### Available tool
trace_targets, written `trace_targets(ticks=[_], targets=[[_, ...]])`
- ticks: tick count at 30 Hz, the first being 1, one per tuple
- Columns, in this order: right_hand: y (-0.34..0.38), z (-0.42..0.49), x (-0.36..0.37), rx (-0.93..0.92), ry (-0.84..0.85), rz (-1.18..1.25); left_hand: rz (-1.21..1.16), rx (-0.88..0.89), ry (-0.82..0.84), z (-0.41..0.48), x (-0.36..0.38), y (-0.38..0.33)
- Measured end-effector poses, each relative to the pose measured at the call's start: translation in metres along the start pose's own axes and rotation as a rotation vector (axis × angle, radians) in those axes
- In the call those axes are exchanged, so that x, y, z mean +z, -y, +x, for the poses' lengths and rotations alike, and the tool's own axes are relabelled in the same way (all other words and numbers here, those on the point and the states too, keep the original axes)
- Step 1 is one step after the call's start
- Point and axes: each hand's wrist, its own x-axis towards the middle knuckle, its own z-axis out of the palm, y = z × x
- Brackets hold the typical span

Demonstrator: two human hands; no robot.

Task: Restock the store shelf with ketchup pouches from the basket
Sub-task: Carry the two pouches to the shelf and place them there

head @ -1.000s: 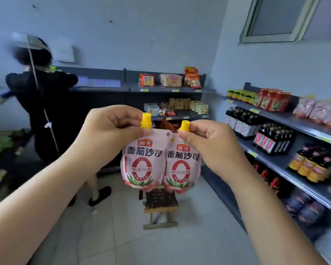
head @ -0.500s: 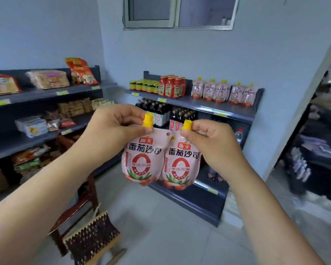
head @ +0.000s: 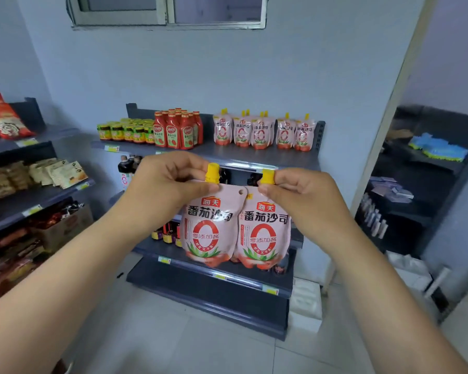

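Note:
I hold two pink ketchup pouches with yellow caps side by side at chest height. My left hand (head: 168,182) pinches the top of the left pouch (head: 208,228) just under its cap. My right hand (head: 300,198) pinches the right pouch (head: 262,233) the same way. Both hang upright in front of the grey store shelf (head: 254,157). On its top level, at the right, stands a row of several matching pouches (head: 262,132). The basket is out of view.
Red ketchup bottles (head: 177,130) and yellow-lidded jars (head: 127,130) fill the left of the top level; dark bottles stand on lower levels. A snack shelf (head: 25,184) runs along the left wall. A doorway (head: 430,171) opens at the right. Tiled floor lies below.
My view has swung right, from the back wall shelf and another person to facing the ketchup shelf, which is closer now. Both hands keep the same hold on the pouches.

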Motion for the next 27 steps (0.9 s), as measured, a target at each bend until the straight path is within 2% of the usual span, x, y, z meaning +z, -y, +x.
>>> trace_targets(ticks=[8, 17, 19, 22, 27], targets=[[-0.065, 0.113, -0.026, 0.059, -0.108, 0.008, -0.011, 0.076, 0.044, 0.137, 0.041, 0.046], [-0.137, 0.229, -0.037, 0.068, -0.219, -0.038, 0.003, 0.156, 0.194, 0.290, 0.073, 0.098], [-0.169, 0.294, -0.049, 0.065, -0.276, -0.066, -0.010, 0.162, 0.235, 0.375, 0.089, 0.120], [-0.186, 0.317, -0.067, 0.038, -0.276, -0.108, -0.016, 0.191, 0.293, 0.415, 0.110, 0.129], [-0.191, 0.316, -0.086, 0.050, -0.265, -0.154, 0.028, 0.237, 0.304, 0.423, 0.127, 0.134]])
